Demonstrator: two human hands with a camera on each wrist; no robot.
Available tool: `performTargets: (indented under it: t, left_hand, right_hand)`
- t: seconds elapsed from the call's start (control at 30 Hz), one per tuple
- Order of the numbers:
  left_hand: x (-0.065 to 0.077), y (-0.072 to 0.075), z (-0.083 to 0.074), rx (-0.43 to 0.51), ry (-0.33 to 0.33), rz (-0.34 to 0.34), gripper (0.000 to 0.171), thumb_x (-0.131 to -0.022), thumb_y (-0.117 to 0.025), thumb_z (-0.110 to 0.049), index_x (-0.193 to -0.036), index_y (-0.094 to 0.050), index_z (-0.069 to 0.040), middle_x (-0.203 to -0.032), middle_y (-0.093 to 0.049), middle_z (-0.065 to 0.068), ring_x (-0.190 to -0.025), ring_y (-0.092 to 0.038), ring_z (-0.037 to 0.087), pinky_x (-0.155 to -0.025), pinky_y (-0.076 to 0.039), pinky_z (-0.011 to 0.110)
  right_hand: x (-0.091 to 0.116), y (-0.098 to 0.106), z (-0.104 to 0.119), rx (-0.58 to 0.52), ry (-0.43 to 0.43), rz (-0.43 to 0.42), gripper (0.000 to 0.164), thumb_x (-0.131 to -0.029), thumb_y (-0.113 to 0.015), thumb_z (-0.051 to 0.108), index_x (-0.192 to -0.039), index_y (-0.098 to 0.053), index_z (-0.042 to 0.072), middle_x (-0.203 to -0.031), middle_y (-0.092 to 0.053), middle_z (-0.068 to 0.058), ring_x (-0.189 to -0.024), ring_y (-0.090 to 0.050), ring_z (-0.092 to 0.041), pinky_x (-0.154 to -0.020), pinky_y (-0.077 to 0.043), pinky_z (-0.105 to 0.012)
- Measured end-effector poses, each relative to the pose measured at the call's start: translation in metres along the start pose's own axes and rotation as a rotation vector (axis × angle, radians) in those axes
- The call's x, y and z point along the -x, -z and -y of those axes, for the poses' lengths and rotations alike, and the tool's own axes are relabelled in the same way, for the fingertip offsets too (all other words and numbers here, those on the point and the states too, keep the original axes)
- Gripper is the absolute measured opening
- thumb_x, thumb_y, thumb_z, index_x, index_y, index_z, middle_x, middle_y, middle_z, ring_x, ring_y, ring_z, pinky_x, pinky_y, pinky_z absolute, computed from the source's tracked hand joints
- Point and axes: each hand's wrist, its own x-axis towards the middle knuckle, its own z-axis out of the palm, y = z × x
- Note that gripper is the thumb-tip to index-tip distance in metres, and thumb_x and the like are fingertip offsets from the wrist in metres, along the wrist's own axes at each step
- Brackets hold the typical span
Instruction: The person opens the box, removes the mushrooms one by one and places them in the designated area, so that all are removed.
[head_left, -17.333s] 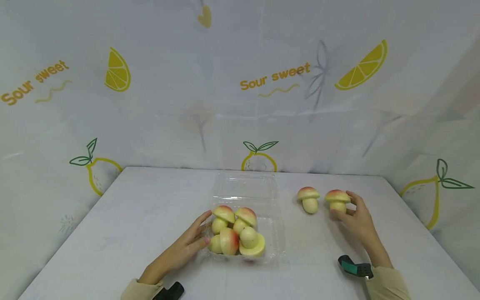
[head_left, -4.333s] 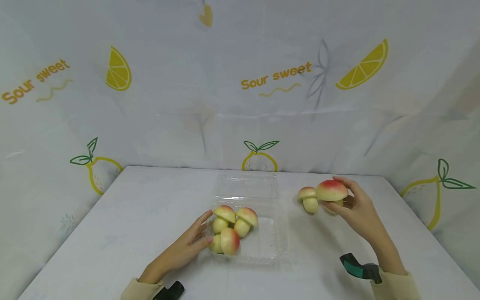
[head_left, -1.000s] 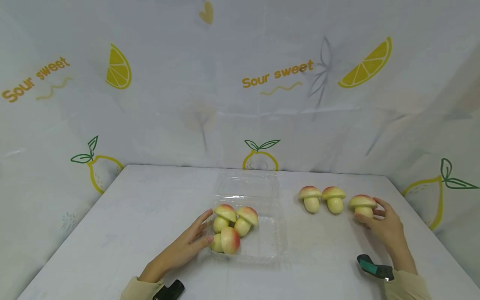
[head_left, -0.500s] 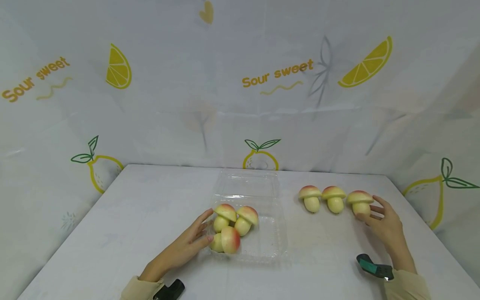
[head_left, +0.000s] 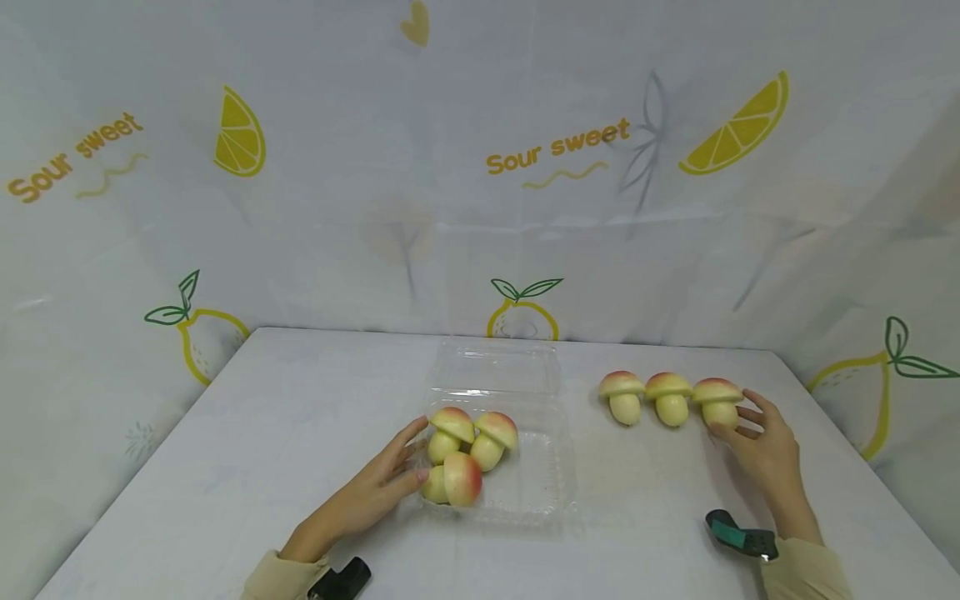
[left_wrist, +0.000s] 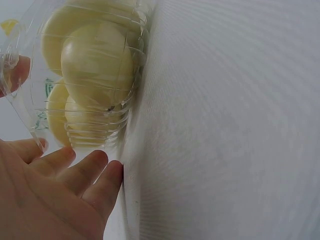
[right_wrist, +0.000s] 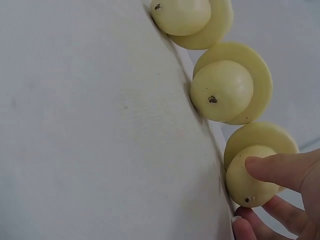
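Observation:
On the right, three toy mushrooms with yellow stems and red-tinged caps stand in a row. My right hand (head_left: pixel 767 442) holds the rightmost toy mushroom (head_left: pixel 718 402), thumb on its stem (right_wrist: pixel 250 182) and fingers behind. Its cap meets the middle toy mushroom (head_left: pixel 670 398); left of that is another toy mushroom (head_left: pixel 622 398). A clear plastic clamshell box (head_left: pixel 536 475) lies with its lid folded back, three toy mushrooms (head_left: pixel 462 479) in its left half. My left hand (head_left: pixel 367 492) rests at the box's left side, fingers extended, fingertips (left_wrist: pixel 97 159) against the ribbed wall, thumb at the rim.
The white table (head_left: pixel 300 400) backs onto a hanging white cloth (head_left: pixel 337 167) printed with lemons and words. Behind the box's base lies its clear lid (head_left: pixel 495 369). A dark wrist camera (head_left: pixel 738 533) sits on my right wrist, another dark device (head_left: pixel 341 579) on my left.
A fourth toy mushroom left the box's front right earlier, and my right hand set one at the row's right end. Just now it slides that one left against the middle one. Left hand unchanged.

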Motion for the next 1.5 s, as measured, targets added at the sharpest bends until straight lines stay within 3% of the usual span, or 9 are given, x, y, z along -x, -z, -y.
performTargets:
  t: [0.07,0.2,0.33,0.97,1.5]
  left_hand:
    - [0.000,0.000,0.001,0.000,-0.009,0.002,0.069,-0.105,-0.048,-0.025,-0.161,-0.009,-0.017,-0.167,-0.011,0.012,-0.149,-0.024,0.046,-0.116,-0.024,0.068]
    - [-0.001,0.000,0.001,-0.001,-0.021,0.003,0.069,-0.105,-0.048,-0.025,-0.161,-0.008,-0.016,-0.167,-0.011,0.013,-0.149,-0.024,0.045,-0.116,-0.024,0.066]
    - [-0.001,0.000,0.001,-0.002,-0.025,0.003,0.069,-0.105,-0.048,-0.025,-0.160,-0.008,-0.015,-0.167,-0.010,0.014,-0.149,-0.024,0.045,-0.117,-0.024,0.066]
    - [0.000,0.000,0.000,-0.007,-0.032,0.010,0.069,-0.105,-0.048,-0.024,-0.160,-0.007,-0.013,-0.167,-0.008,0.015,-0.149,-0.023,0.045,-0.117,-0.023,0.065]
    - [0.000,0.000,-0.001,-0.005,-0.023,0.008,0.069,-0.105,-0.047,-0.025,-0.160,-0.007,-0.014,-0.167,-0.009,0.014,-0.149,-0.022,0.045,-0.117,-0.023,0.066]
  right_hand:
    - [0.000,-0.001,0.000,0.001,0.001,-0.010,0.080,-0.095,-0.066,0.021,-0.156,-0.020,0.000,-0.142,-0.044,-0.038,-0.124,-0.052,-0.053,-0.068,-0.045,-0.017]
    - [0.001,-0.002,0.000,-0.011,0.003,-0.032,0.079,-0.095,-0.066,0.019,-0.156,-0.020,0.000,-0.141,-0.044,-0.039,-0.123,-0.052,-0.054,-0.061,-0.035,-0.006]
    - [0.002,-0.002,0.001,-0.015,0.001,-0.050,0.077,-0.095,-0.065,0.019,-0.156,-0.021,0.000,-0.141,-0.044,-0.039,-0.123,-0.052,-0.054,-0.059,-0.029,-0.003]
    - [0.004,0.016,0.003,0.020,0.104,0.002,0.070,-0.096,-0.065,0.029,-0.150,-0.033,-0.003,-0.138,-0.045,-0.041,-0.121,-0.051,-0.055,-0.058,-0.036,-0.004]
    - [0.013,0.023,0.027,0.017,0.183,0.003,0.070,-0.095,-0.067,0.034,-0.150,-0.038,0.002,-0.138,-0.050,-0.034,-0.120,-0.052,-0.053,-0.060,-0.038,-0.005]
